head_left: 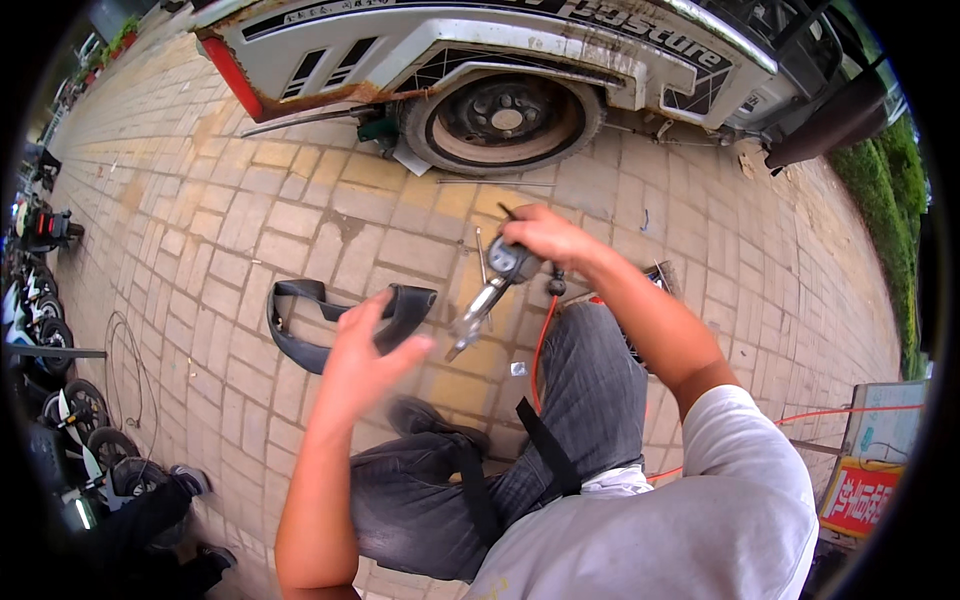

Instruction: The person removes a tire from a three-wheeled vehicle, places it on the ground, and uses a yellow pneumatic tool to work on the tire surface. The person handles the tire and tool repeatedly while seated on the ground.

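Observation:
My right hand (540, 238) grips an air tool with a dial gauge (508, 261) and a silver lower part (481, 302), held above the paving with an orange hose (545, 340) nearby. My left hand (375, 345) is open, its fingers apart, over or at a folded black rubber inner tube (300, 345) on the ground; I cannot tell whether they touch. A thin metal tool (481, 249) lies on the bricks, partly behind the gauge. My bent knee in grey jeans (590, 370) is below my right hand.
A white vehicle (650, 75) with a wheel (505, 120) stands ahead, a metal rod (495, 183) before it. Motorbikes (45, 320) line the left side; another person's legs and shoes (185, 480) show at lower left. A red-and-grey sign board (865, 440) is at right, a hedge (890, 220) beyond.

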`<state>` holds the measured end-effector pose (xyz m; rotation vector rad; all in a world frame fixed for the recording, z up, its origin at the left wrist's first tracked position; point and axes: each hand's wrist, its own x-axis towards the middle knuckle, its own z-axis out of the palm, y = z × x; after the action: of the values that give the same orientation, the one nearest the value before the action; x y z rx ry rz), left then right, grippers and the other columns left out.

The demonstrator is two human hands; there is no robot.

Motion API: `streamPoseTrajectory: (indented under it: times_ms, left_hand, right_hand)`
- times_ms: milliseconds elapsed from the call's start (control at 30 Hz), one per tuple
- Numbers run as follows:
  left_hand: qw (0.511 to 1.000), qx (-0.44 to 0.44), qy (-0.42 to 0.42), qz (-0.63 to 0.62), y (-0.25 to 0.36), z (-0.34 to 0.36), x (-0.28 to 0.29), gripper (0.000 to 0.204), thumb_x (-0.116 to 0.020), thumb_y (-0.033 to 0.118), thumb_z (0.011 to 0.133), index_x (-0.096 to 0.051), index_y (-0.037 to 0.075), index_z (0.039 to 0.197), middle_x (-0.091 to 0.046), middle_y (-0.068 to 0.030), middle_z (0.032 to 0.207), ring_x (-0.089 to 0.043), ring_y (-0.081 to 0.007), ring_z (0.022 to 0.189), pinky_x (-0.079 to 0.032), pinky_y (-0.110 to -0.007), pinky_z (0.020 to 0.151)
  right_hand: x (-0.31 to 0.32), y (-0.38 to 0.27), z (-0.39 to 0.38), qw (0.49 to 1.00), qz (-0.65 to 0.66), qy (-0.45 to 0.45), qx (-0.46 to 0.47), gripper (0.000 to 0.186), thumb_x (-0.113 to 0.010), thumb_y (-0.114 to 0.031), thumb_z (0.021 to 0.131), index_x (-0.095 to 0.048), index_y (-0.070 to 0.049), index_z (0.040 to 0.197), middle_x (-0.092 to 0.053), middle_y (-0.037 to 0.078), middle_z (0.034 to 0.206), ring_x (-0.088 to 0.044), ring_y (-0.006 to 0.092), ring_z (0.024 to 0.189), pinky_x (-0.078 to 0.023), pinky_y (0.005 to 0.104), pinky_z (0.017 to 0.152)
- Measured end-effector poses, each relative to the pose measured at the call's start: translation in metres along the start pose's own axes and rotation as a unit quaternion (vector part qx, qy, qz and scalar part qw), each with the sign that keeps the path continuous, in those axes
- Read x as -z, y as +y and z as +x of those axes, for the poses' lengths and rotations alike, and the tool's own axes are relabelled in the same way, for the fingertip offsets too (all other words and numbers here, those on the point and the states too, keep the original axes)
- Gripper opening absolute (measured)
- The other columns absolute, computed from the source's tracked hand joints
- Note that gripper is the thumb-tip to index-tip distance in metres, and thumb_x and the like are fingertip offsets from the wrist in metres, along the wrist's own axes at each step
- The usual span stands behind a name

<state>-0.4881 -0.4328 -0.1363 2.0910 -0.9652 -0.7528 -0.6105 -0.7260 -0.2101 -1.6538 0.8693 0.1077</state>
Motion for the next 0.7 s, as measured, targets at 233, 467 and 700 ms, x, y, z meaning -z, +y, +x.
streamPoseTrajectory:
  times_ms: [233,467,700]
  left_hand:
    - [0.986,0.064,-0.114,0.103,0.008,0.023,-0.024,0.051,-0.076,0.022,0.075,-0.055,-0.007,0.111,-0.067,-0.0230,0.102,-0.066,-0.0338,0.098,-0.050,-0.038,0.085]
    - [0.967,0.113,0.006,-0.228,-0.008,0.052,-0.015,0.028,-0.068,0.008,0.081,-0.057,-0.001,0.105,-0.065,-0.0096,0.080,-0.063,-0.0186,0.068,-0.050,-0.032,0.063]
    - [0.916,0.093,0.101,-0.378,-0.035,0.033,0.005,0.017,-0.064,0.009,0.085,-0.057,0.000,0.098,-0.063,-0.0075,0.074,-0.061,-0.0172,0.068,-0.047,-0.031,0.063]
  right_hand:
    - [-0.093,-0.042,-0.049,0.980,0.060,-0.020,0.191,0.040,-0.064,-0.024,0.079,-0.061,0.006,0.104,-0.066,0.015,0.090,-0.064,0.0220,0.085,-0.052,0.0360,0.073]
    - [-0.056,-0.029,-0.051,0.972,0.171,-0.062,0.147,0.047,-0.061,-0.037,0.094,-0.060,0.003,0.119,-0.066,0.011,0.103,-0.061,0.0180,0.098,-0.051,0.0330,0.081]
    - [0.043,0.141,0.033,0.983,-0.086,0.158,0.036,0.036,-0.065,-0.032,0.085,-0.070,0.002,0.094,-0.069,0.016,0.084,-0.064,0.0243,0.083,-0.050,0.0364,0.078]
